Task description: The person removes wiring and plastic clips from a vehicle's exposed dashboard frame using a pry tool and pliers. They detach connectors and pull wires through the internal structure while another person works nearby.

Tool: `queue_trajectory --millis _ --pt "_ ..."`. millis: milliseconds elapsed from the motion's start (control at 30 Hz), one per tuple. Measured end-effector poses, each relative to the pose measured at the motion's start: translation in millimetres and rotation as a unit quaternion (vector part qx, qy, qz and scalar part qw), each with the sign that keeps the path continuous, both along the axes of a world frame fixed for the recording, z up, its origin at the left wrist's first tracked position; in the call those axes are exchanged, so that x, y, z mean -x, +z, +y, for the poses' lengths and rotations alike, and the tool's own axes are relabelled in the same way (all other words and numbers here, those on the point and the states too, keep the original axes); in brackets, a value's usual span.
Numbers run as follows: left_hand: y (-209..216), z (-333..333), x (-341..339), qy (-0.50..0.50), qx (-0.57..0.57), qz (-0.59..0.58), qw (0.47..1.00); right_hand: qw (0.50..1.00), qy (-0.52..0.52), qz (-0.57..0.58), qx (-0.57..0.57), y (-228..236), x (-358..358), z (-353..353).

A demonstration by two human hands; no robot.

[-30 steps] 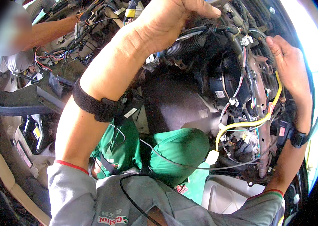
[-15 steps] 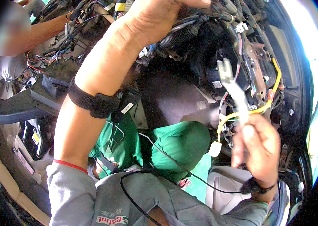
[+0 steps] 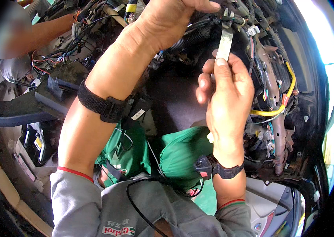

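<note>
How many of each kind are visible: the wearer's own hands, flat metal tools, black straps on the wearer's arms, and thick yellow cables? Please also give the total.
Own hands: 2 (left hand, right hand)
Flat metal tool: 1
Black straps: 2 (left forearm strap, right wrist strap)
Thick yellow cable: 1
Total: 6

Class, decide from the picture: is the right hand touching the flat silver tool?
Touching. The head view shows the right hand gripping the flat silver tool, its thumb pressed on the lower end.
</note>
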State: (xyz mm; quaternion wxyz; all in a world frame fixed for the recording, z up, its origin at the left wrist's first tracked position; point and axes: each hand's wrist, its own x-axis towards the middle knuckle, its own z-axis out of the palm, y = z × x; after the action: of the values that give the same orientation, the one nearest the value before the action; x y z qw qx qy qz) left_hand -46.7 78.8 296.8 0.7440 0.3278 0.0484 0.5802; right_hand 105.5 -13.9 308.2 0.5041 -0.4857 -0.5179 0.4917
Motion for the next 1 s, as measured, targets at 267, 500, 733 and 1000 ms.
queue_trajectory --millis 267,500,733,1000 --pt "-9 9 -3 0.027 -0.040 -0.005 0.999 0.998 -0.044 0.033 -0.001 9 9 -2" --pt "-7 8 1 0.039 0.000 0.001 0.999 0.999 -0.025 0.015 0.020 29 9 8" --pt "-8 6 1 -0.026 -0.032 -0.036 0.998 0.997 -0.035 0.060 -0.017 16 5 12" --pt "-16 9 4 -0.044 -0.057 -0.028 0.997 0.995 -0.042 0.066 -0.062 -7 13 22"
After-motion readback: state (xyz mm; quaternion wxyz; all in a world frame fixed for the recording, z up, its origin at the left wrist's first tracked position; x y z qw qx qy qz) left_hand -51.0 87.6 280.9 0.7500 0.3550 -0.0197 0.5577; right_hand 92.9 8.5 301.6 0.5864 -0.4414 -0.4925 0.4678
